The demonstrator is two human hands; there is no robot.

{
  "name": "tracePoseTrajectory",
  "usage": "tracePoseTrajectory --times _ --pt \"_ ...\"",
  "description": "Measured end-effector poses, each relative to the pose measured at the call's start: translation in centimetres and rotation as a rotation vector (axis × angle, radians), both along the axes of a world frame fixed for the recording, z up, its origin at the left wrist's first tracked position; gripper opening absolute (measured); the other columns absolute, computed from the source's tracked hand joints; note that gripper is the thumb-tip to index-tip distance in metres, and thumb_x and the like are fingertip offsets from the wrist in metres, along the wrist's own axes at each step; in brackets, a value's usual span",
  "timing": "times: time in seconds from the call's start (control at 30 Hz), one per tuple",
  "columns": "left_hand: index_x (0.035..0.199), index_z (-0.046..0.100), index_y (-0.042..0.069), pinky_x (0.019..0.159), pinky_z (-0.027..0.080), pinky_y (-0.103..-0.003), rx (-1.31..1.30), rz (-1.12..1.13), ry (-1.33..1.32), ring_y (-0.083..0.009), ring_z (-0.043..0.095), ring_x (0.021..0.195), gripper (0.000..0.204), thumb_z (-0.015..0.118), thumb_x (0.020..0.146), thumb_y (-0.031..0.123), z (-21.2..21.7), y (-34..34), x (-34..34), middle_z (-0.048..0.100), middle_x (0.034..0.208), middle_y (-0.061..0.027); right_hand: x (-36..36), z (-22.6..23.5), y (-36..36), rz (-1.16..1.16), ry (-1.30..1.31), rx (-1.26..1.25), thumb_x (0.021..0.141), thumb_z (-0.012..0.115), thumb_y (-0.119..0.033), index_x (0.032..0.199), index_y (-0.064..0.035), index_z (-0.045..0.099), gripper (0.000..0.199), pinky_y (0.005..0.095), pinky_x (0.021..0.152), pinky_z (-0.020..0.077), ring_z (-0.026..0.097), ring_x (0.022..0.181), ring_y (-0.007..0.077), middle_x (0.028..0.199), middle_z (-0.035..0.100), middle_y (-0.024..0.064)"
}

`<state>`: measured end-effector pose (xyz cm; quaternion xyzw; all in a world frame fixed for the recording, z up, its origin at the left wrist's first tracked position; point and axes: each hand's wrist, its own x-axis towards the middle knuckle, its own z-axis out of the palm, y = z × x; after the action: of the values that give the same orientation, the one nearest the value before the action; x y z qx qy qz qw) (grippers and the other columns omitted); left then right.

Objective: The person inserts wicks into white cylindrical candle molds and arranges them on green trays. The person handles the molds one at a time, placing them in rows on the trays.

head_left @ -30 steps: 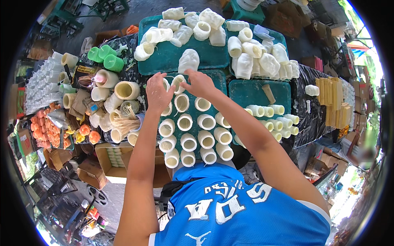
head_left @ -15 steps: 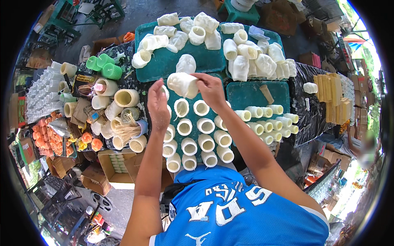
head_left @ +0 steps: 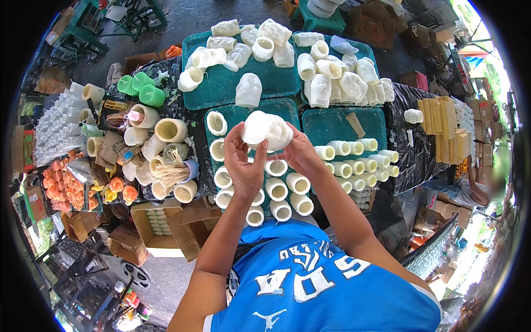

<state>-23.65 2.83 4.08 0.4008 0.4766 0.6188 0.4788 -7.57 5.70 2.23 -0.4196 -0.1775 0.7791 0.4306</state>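
Both of my hands hold one white lumpy mould (head_left: 266,130) up over a teal tray (head_left: 239,113). My left hand (head_left: 243,165) grips its left side and underside, my right hand (head_left: 297,153) its right side. Beneath the hands, several white hollow cylinder moulds (head_left: 276,189) stand upright in rows on that tray. More white lumpy moulds (head_left: 248,90) lie on the teal tray (head_left: 221,86) behind it.
Another teal tray (head_left: 331,125) to the right carries rows of small white cylinders (head_left: 354,166). On the left are cream cups (head_left: 170,130), green cups (head_left: 142,88), a bundle of sticks (head_left: 168,172), orange round pieces (head_left: 117,185) and open cardboard boxes (head_left: 157,226). Yellow sticks (head_left: 440,130) lie far right.
My hands lifted a white mould off the tray, drew it toward me and raised it; both hands now close around it.
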Motion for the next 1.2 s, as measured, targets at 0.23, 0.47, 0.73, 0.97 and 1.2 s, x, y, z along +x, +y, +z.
tracePoseTrajectory --times 0.23,0.47,0.73,0.97,1.2 --pt "0.153 0.046 0.0 0.109 0.056 -0.038 -0.082 0.086 -0.158 -0.0219 0.066 0.129 0.056 0.072 0.104 0.0 0.3 0.2 0.5 0.065 0.14 -0.0159 2.7 3.5 -5.2 0.093 -0.35 -0.042 0.116 0.056 -0.018 0.141 -0.0097 0.055 0.027 0.0241 0.053 0.0285 0.038 0.062 0.0046 0.077 0.048 -0.0037" --pt "0.148 0.06 0.013 0.108 0.06 -0.053 -0.483 0.078 -1.007 -0.0313 0.07 0.129 0.047 0.05 0.112 0.042 -2.4 1.0 -5.4 0.07 0.142 -0.0116 5.8 9.5 -9.5 -0.177 0.156 0.075 0.104 0.045 0.006 0.143 0.0044 0.059 0.042 0.0381 0.1 0.0641 0.072 0.126 0.0306 0.139 0.071 0.0266" --pt "0.15 0.055 0.009 0.101 0.062 -0.04 -0.111 0.331 -0.214 -0.0255 0.071 0.122 0.055 0.076 0.106 0.035 2.8 -0.7 -18.3 0.069 0.138 -0.0109 5.7 9.7 -11.5 0.024 -0.34 0.241 0.119 0.054 -0.031 0.12 0.0024 0.075 0.039 0.031 0.083 0.064 0.079 0.1 0.0219 0.108 0.081 0.0169" --pt "0.158 0.051 0.004 0.106 0.057 -0.038 -0.045 0.223 0.014 -0.0233 0.067 0.126 0.062 0.075 0.107 0.03 5.7 -11.7 -23.1 0.065 0.145 -0.0149 3.3 11.4 -12.5 0.062 -0.349 0.331 0.115 0.051 -0.022 0.125 -0.0038 0.073 0.03 0.0331 0.089 0.0515 0.061 0.087 0.0146 0.094 0.061 0.002" --pt "0.155 0.056 0.012 0.089 0.066 -0.062 -0.115 0.011 -0.924 -0.0315 0.076 0.109 0.083 0.054 0.103 0.077 2.7 -20.0 -19.0 0.061 0.157 -0.0165 1.0 14.6 -13.0 0.246 0.178 0.045 0.12 0.043 -0.03 0.12 -0.0076 0.06 0.029 0.0247 0.053 0.0325 0.035 0.06 0.0058 0.081 0.041 -0.0038"
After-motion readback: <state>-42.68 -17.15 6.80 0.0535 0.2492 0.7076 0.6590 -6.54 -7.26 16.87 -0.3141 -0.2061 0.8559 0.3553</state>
